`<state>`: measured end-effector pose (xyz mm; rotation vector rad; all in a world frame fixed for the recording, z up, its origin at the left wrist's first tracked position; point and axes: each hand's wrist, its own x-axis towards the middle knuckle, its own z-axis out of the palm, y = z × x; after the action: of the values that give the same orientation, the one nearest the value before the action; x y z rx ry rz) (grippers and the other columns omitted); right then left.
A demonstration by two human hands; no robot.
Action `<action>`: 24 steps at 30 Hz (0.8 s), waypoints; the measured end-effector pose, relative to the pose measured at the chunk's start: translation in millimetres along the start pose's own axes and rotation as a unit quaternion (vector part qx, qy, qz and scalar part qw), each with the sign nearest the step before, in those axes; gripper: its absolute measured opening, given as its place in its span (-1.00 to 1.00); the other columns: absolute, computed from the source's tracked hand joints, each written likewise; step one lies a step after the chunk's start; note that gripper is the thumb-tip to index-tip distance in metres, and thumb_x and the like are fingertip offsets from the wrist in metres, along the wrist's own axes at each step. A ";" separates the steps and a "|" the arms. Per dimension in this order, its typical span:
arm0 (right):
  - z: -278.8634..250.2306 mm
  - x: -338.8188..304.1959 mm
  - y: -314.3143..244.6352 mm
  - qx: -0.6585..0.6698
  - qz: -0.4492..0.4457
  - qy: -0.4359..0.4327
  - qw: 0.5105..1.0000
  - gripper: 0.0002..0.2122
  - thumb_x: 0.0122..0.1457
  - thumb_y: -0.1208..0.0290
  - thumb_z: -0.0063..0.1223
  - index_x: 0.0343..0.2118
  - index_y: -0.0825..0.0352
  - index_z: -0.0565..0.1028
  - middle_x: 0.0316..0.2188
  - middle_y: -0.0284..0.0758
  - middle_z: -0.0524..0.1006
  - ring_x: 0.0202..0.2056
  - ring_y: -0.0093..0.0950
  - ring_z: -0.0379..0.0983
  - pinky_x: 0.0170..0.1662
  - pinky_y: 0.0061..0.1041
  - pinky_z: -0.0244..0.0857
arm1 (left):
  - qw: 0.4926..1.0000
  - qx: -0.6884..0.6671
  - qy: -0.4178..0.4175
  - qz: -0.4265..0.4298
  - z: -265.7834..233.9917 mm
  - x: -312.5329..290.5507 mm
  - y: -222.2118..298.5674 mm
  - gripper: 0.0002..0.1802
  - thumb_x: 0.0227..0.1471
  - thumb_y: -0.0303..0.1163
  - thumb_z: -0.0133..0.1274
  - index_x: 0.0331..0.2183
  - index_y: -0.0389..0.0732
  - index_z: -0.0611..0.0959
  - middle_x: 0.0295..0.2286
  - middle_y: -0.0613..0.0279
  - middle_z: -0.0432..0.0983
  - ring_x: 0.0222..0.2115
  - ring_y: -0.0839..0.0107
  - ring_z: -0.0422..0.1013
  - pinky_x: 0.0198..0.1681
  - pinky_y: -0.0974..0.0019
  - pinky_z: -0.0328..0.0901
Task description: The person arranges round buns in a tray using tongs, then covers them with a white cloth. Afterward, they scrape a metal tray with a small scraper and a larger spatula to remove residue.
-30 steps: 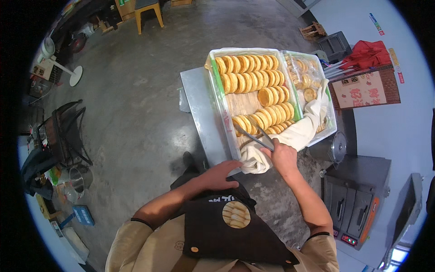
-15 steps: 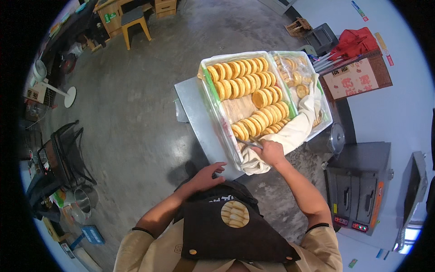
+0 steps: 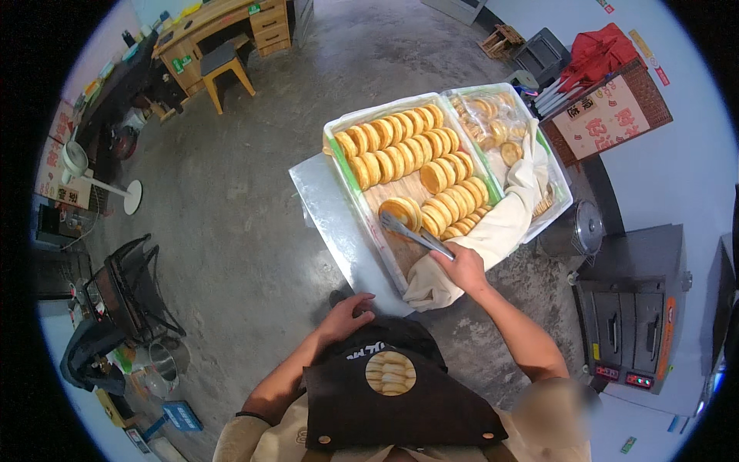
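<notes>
My right hand (image 3: 464, 266) is wrapped round the handle of metal tongs (image 3: 419, 236). The tongs' tips lie against one or two round golden cakes (image 3: 400, 208) at the near left end of a row; whether they pinch them, I cannot make out. More such cakes (image 3: 404, 154) stand on edge in rows inside a white crate (image 3: 362, 219) lined with plastic. A cream cloth (image 3: 493, 235) covers the crate's near right part, just beside my right hand. Before my apron, near the metal table's front edge, my left hand (image 3: 346, 317) holds nothing, its fingers loosely apart.
The crate stands on a metal table (image 3: 327, 200), beside a second crate (image 3: 566, 185) holding bagged cakes. To the right are a lidded pot (image 3: 581, 227) and a grey oven (image 3: 627, 300). A black folding chair (image 3: 127, 289) and a white fan (image 3: 77, 162) stand left.
My right hand has shifted the tongs; their tips now reach farther left and up. The row's near end cakes now lean over to the left, apart from the row.
</notes>
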<state>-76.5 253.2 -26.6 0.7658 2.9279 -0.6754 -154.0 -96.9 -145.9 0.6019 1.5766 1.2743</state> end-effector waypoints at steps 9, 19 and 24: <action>-17.7 112.5 38.5 -0.189 -0.020 0.030 0.981 -0.49 0.23 -0.16 0.26 -0.34 0.34 0.71 -0.46 -0.08 0.70 -0.39 -0.09 0.69 -0.25 -0.12 0.55 | 1.000 -0.022 0.016 -0.007 13.8 4.0 -4.6 -0.52 0.38 -0.38 0.14 0.26 -0.23 0.53 -0.03 0.25 0.58 0.00 0.42 0.46 0.14 0.23 0.37; -67.6 116.7 2.2 -0.257 0.039 -0.066 0.963 -0.46 0.21 -0.21 0.26 -0.25 0.31 0.74 -0.32 -0.13 0.75 -0.23 -0.17 0.72 -0.16 -0.19 0.57 | 0.996 -0.087 0.033 0.001 14.3 -0.5 -7.2 -0.59 0.43 -0.30 0.09 0.20 -0.24 0.59 -0.12 0.41 0.52 -0.09 0.52 0.40 0.07 0.33 0.34; -107.3 52.5 -9.9 -0.204 0.040 -0.020 0.978 -0.43 0.21 -0.22 0.25 -0.22 0.36 0.70 -0.44 -0.07 0.71 -0.33 -0.11 0.71 -0.22 -0.11 0.55 | 0.996 -0.076 0.022 -0.037 6.0 0.8 -15.9 -0.52 0.38 -0.33 0.16 0.24 -0.26 0.54 0.06 0.11 0.62 0.09 0.33 0.50 0.21 0.20 0.36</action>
<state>-119.9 314.6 66.7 0.8031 2.8338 -0.0735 -145.8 -98.8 -160.8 0.4181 1.5080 1.3463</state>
